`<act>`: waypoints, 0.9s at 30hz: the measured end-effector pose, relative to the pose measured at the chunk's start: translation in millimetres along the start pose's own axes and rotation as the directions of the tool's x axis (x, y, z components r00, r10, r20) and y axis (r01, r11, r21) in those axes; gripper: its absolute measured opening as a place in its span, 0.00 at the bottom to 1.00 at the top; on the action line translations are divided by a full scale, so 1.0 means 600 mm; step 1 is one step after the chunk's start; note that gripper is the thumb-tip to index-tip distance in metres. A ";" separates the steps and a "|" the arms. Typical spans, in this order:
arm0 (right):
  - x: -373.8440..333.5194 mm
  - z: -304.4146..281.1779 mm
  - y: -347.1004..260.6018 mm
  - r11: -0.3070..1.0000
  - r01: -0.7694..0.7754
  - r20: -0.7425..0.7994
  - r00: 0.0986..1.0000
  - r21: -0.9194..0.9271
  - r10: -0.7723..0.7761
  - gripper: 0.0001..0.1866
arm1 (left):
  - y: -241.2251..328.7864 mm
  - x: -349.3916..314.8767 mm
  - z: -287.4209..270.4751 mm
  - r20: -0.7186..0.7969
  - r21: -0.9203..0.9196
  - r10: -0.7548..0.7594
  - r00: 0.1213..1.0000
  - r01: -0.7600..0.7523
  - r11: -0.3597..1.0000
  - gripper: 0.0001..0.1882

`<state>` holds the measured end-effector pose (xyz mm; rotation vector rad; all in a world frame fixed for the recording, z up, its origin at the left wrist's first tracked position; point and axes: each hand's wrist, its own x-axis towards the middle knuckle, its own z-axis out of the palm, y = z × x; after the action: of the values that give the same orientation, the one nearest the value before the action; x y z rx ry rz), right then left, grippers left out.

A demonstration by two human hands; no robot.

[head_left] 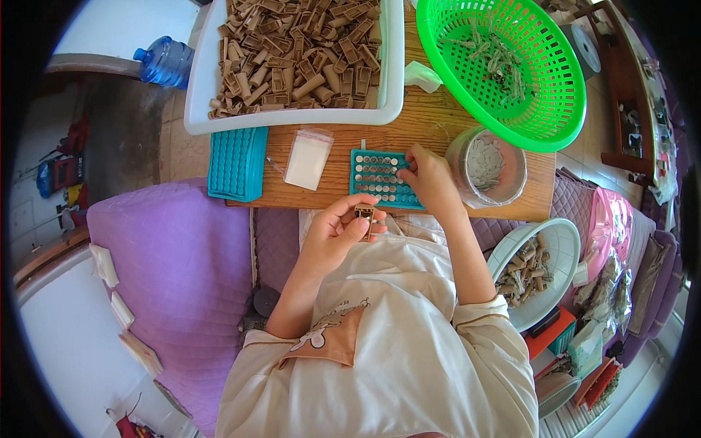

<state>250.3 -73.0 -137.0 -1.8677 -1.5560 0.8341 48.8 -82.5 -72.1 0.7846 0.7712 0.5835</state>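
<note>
My left hand (332,237) is closed round a small brown plastic casing (364,212), held upright just in front of the table edge. Some dark detail shows inside the casing's open face, too small to make out. A teal tray (353,191) with rows of small round silvery discs (376,179) lies at the table's front edge. Over its right side, my right hand (431,179) has thumb and forefinger pinched together, touching or just above the discs. Whatever sits between those fingertips is hidden.
Behind stands a white tub (292,117) heaped with brown casings. A green basket (504,124) overhangs the table at right, near a lined bucket (456,157) of pale pieces. Left lie stacked teal trays (237,164) and a clear packet (308,159). A pale basin (562,252) holds finished-looking brown pieces.
</note>
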 end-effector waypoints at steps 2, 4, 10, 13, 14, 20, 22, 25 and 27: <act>-0.003 0.003 -0.002 0.999 0.021 -0.015 1.000 -0.041 -0.022 0.10 | 0.001 -0.002 0.002 0.003 0.001 0.000 1.000 0.000 1.000 0.17; -0.001 0.000 -0.006 0.997 0.012 -0.001 1.000 -0.071 -0.013 0.10 | 0.002 -0.004 0.005 0.011 0.012 0.008 1.000 -0.008 1.000 0.17; -0.004 0.001 -0.014 0.990 0.058 -0.055 0.996 -0.128 -0.066 0.09 | 0.008 -0.010 0.009 0.020 -0.010 -0.010 1.000 0.010 1.000 0.18; -0.025 -0.015 -0.049 0.980 0.194 -0.197 0.963 0.047 -0.181 0.09 | 0.010 -0.012 0.009 0.033 -0.008 -0.020 0.999 0.020 1.000 0.18; -0.039 -0.021 -0.066 0.945 0.291 -0.305 0.922 0.146 -0.237 0.09 | 0.010 -0.012 0.009 0.030 -0.010 -0.020 0.999 0.020 1.000 0.18; -0.101 -0.012 -0.105 0.784 0.609 -0.438 0.741 0.119 -0.509 0.11 | -0.001 -0.009 0.018 0.033 -0.023 -0.038 0.999 0.038 0.999 0.19; -0.100 -0.004 -0.105 0.769 0.635 -0.445 0.709 0.068 -0.547 0.11 | -0.003 -0.008 0.021 0.037 0.039 -0.028 0.999 0.026 0.999 0.18; -0.101 0.004 -0.099 0.751 0.659 -0.412 0.674 -0.040 -0.614 0.11 | -0.007 0.001 0.024 0.006 0.064 -0.027 1.000 0.027 0.998 0.17; -0.101 0.005 -0.094 0.746 0.659 -0.373 0.670 -0.098 -0.642 0.11 | -0.011 0.006 0.021 -0.012 0.051 -0.035 0.999 0.036 0.998 0.16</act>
<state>204.3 -123.3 -89.9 -1.1734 -1.7355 0.1480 61.8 -88.8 -73.1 0.8137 0.8116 0.5383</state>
